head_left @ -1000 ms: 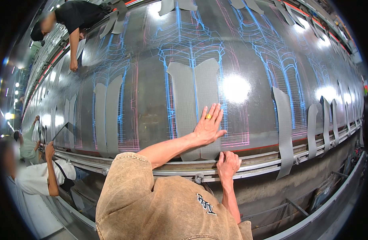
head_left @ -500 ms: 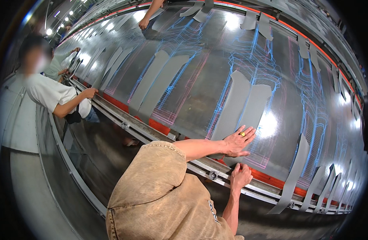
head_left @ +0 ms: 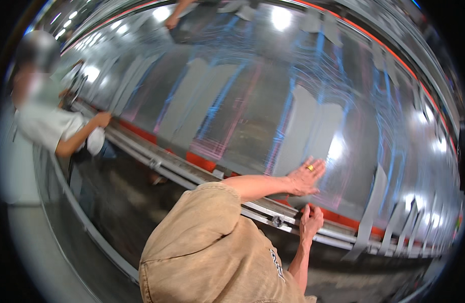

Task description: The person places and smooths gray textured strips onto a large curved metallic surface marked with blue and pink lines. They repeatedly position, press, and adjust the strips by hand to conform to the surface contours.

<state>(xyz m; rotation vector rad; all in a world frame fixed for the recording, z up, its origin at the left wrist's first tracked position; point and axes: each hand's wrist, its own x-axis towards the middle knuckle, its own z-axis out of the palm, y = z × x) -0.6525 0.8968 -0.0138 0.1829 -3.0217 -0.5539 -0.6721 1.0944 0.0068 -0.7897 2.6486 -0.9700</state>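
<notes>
My left hand [head_left: 306,178], with a yellow ring, lies palm down with fingers spread on the lower part of a pair of grey fabric panels [head_left: 300,131]. These rest on a glossy dark table [head_left: 255,141] marked with blue and pink pattern lines. At the table's near edge, just below the panels' bottom end, my right hand [head_left: 311,218] has its fingers curled; what, if anything, they grip is hidden. The picture is blurred by motion.
A co-worker in a white shirt [head_left: 45,126] stands at the left along the near rail [head_left: 136,150]. Another person's arm [head_left: 177,12] reaches over the far side. More grey pieces [head_left: 369,202] lie along both edges, some hanging over the rail.
The view has swung and tilted, bringing the white-shirted co-worker higher and the panels rightward in the picture. My hands stay at the same panels, left hand flat, right at the edge.
</notes>
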